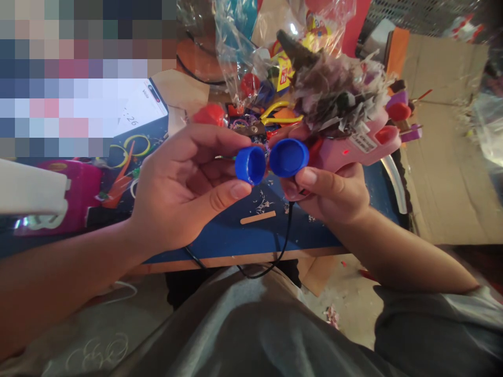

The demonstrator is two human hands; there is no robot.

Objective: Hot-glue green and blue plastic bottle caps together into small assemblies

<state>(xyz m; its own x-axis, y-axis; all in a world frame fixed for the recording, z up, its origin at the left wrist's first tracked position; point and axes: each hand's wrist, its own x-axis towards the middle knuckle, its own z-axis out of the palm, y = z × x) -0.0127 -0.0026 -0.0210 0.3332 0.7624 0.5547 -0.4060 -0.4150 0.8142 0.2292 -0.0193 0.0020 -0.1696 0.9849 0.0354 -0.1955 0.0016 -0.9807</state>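
Between the thumb and fingers of my left hand (173,183) is a blue bottle cap (250,165), its hollow side turned toward the right. My right hand (334,191) pinches a second blue bottle cap (290,157), open side facing me. The two caps are close together, edge to edge. My right hand also holds a pink glue gun (341,152) with a small red light and a white label; a black cord (290,225) hangs from its handle. Its nozzle is hidden. Behind the gun is a ragged grey, shredded clump (340,94); what supports it I cannot tell.
A wooden craft stick (258,217) and pale shavings lie on the blue tabletop (220,235). Yellow-handled scissors (281,115), plastic bags (239,47) and small parts crowd the back. On the left are a lit phone (137,110) and a magenta case (84,193). Cardboard (448,141) stands right.
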